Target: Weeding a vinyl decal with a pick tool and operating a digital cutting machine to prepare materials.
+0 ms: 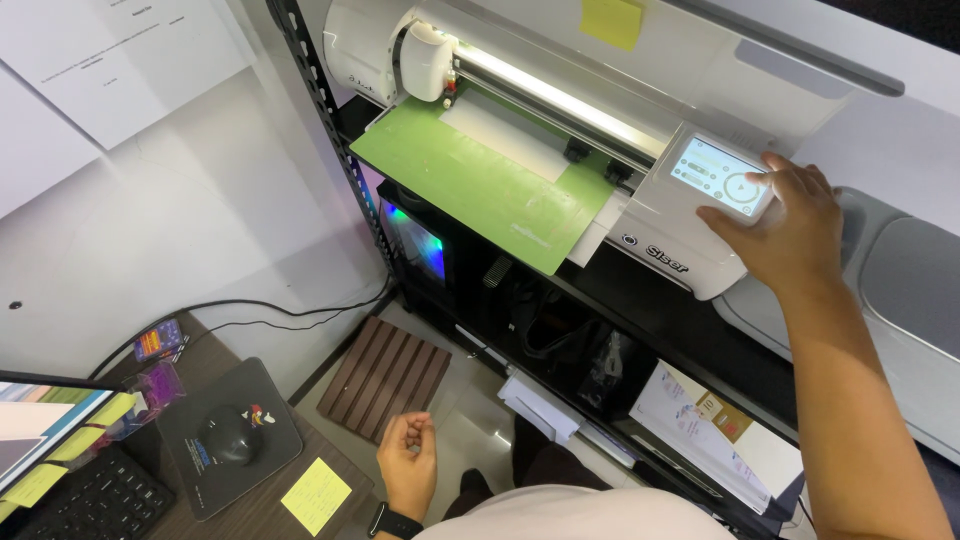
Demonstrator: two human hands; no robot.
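White paper sheets (pixel 120 60) are hanging on the wall at far left. Below, yellow sticky notes (pixel 316 495) are lying on the brown table (pixel 215 360) beside a black mouse (pixel 228 436) on its pad. The left hand (pixel 408 462) is hanging loosely curled, grasping nothing. On the black shelf, a green cutting mat (pixel 480 190) is sitting in the white cutting machine (pixel 560 110), another yellow note (pixel 610 20) sticking on top. The right hand (pixel 790 230) is resting spread-fingered on the machine's touchscreen (pixel 718 178).
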